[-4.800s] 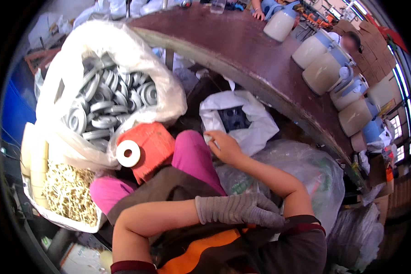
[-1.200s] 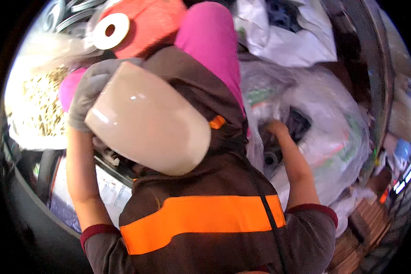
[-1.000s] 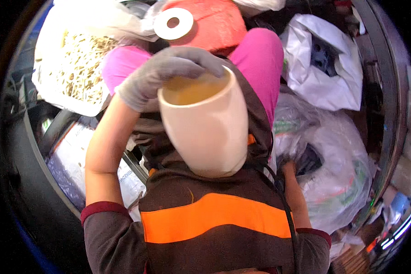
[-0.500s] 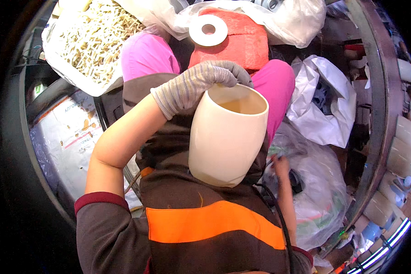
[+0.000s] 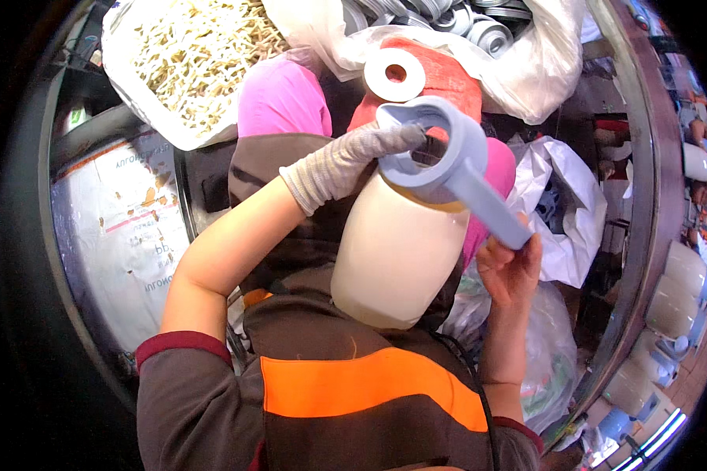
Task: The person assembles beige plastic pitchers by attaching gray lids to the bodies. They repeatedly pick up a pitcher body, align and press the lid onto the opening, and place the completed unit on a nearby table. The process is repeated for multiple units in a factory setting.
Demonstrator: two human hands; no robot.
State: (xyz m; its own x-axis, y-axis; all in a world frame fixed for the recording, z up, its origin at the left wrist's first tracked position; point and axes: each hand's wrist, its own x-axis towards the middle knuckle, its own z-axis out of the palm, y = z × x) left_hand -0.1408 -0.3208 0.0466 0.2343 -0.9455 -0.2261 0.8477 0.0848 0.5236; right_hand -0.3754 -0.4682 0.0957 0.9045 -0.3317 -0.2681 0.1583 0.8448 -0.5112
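Note:
A cream-white, barrel-shaped jug body (image 5: 401,255) stands in my lap, tilted slightly. My left hand (image 5: 353,157), in a grey knit glove, is closed at its upper rim; its fingertips are partly hidden by the blue-grey spout ring. That jug collar (image 5: 444,177) has a pouring lip and a long straight handle, and sits tilted over the jug's mouth. Whether it is fully seated I cannot tell. My bare right hand (image 5: 514,267) pinches the end of the handle, on the right.
Beyond my knees a white disc (image 5: 375,76) with a centre hole lies on a red cloth (image 5: 456,86). Around me are a bag of small beige pieces (image 5: 204,63), a bag of grey round parts (image 5: 491,35) and a white bag (image 5: 581,212). A metal frame post (image 5: 644,157) rises at right.
My right hand has come up from the clear plastic bag at lower right with the blue-grey collar, now over the jug's mouth. The left hand stays at the jug's rim.

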